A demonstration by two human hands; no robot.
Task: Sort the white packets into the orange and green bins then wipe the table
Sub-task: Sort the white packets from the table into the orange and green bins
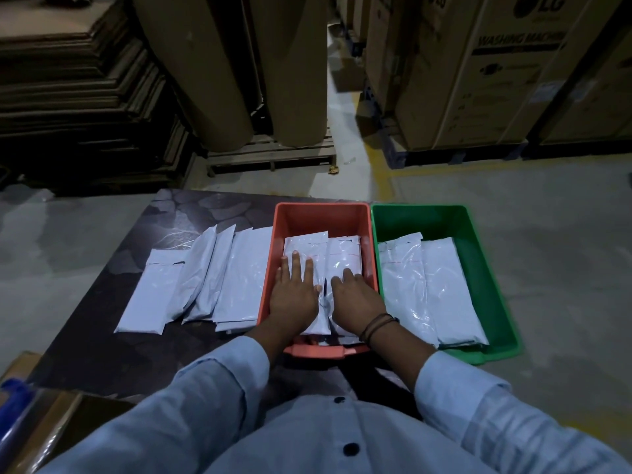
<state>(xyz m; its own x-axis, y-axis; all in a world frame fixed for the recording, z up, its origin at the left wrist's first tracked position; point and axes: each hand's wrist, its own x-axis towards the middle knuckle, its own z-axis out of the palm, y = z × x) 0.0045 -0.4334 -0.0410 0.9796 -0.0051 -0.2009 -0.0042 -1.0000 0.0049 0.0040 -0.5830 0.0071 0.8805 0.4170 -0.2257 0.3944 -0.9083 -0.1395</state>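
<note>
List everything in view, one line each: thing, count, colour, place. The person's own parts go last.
Orange plastic bin: one, orange, on the table.
Green plastic bin: one, green, close beside the orange bin's right.
Loose white plastic packets: at least four, white, overlapping on the table, left of the orange bin.
Orange-bin packets: at least two, white.
Green-bin packets: at least two, white.
Dark patterned table: one.
Cardboard rolls: two, brown, behind the table.
Printed cardboard boxes: several, brown, back right.
Left hand: flat on orange-bin packets.
Right hand: on the same packets.
</note>
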